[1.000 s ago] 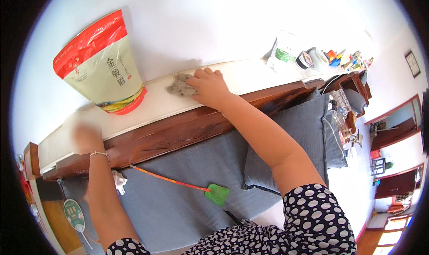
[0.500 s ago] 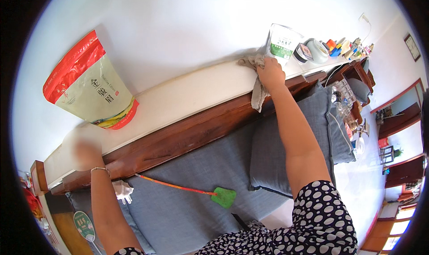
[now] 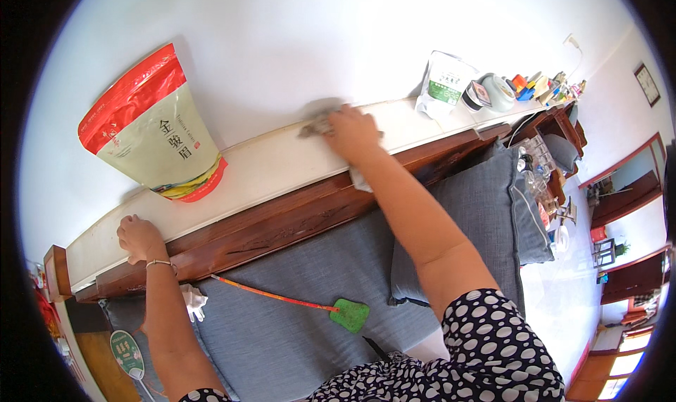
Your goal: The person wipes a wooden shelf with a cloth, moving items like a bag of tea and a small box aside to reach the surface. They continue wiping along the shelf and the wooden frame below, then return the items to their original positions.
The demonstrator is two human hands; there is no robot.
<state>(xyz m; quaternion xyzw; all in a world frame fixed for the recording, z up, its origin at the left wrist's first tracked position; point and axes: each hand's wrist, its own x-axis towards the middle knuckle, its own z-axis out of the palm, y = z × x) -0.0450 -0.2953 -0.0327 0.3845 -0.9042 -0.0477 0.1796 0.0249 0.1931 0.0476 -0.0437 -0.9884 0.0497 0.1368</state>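
Observation:
My right hand (image 3: 354,135) is closed on a crumpled grey-brown cloth (image 3: 318,125), pressed onto the white ledge (image 3: 274,152) along the wall. Part of the cloth lies under the palm, hidden. Toward the ledge's left end, my left hand (image 3: 139,238) leans with slightly bent, parted fingers touching the surface, and nothing shows in it. Between the hands, nearer the left one, a red and cream pouch (image 3: 158,131) stands upright against the wall. Right of the cloth stands a white and green pouch (image 3: 445,85).
A dark jar (image 3: 476,95), a pale round pot (image 3: 498,92) and small colourful items stand farther right on the ledge. Below runs a brown wooden rail (image 3: 282,229) above a grey sofa seat (image 3: 282,331) with a green fly swatter (image 3: 350,315) and grey cushions (image 3: 458,226).
My right hand has slid left along the ledge with the cloth, away from the white and green pouch. My left hand stays near the same spot, now sharp instead of blurred.

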